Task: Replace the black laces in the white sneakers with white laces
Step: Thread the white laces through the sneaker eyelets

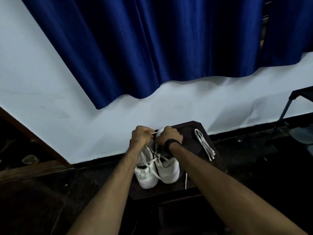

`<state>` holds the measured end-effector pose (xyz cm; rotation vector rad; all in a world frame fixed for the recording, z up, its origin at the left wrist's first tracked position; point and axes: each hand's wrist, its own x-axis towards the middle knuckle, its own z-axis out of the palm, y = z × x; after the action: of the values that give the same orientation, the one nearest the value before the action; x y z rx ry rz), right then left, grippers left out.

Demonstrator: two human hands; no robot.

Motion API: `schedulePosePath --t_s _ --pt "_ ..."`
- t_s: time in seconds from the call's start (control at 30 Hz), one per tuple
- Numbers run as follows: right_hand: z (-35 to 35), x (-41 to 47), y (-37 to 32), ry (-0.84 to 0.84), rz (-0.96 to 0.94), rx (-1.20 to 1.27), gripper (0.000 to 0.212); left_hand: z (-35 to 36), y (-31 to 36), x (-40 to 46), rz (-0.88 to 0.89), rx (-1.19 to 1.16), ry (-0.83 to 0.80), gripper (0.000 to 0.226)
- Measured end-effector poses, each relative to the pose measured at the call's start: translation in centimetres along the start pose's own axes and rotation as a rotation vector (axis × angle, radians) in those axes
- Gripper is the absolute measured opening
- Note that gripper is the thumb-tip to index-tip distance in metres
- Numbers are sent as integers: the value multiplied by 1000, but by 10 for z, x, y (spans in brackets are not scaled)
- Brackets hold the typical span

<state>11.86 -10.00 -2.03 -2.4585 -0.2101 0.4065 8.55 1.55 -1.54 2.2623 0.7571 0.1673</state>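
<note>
Two white sneakers stand side by side on a dark small table [191, 131], heels toward me: the left sneaker [146, 175] and the right sneaker [169, 172]. White lace [155, 167] crosses loosely over them, and a bit of black lace [156, 150] shows near the tongues. My left hand [142, 135] pinches the tip of a white lace over the toe end. My right hand [167, 135], with a black wristband, grips the toe of the right sneaker. A spare folded white lace [204, 143] lies on the table to the right.
A white lace end [186, 181] hangs over the table's front right. Behind the table is a pale wall with a blue curtain [152, 48]. A dark metal stand [288, 107] is at the right, and dark floor surrounds the table.
</note>
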Motion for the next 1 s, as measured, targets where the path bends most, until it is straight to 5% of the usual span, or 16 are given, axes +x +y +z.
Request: schedulePosePath --t_s 0.27,0.6,0.7,0.8,1.0 --pt "7 28 13 -135 176 269 88 7 -23 -2 54 -50 49 21" --pt "33 50 37 -120 126 447 52 4 -27 -2 111 13 31 28" --pt "36 53 41 -186 63 510 17 2 -29 -4 142 38 27 29" --pt "29 49 41 -278 52 580 24 2 -24 -7 136 61 38 12" --pt "34 46 46 -252 -11 667 16 6 -16 -18 94 140 105 13"
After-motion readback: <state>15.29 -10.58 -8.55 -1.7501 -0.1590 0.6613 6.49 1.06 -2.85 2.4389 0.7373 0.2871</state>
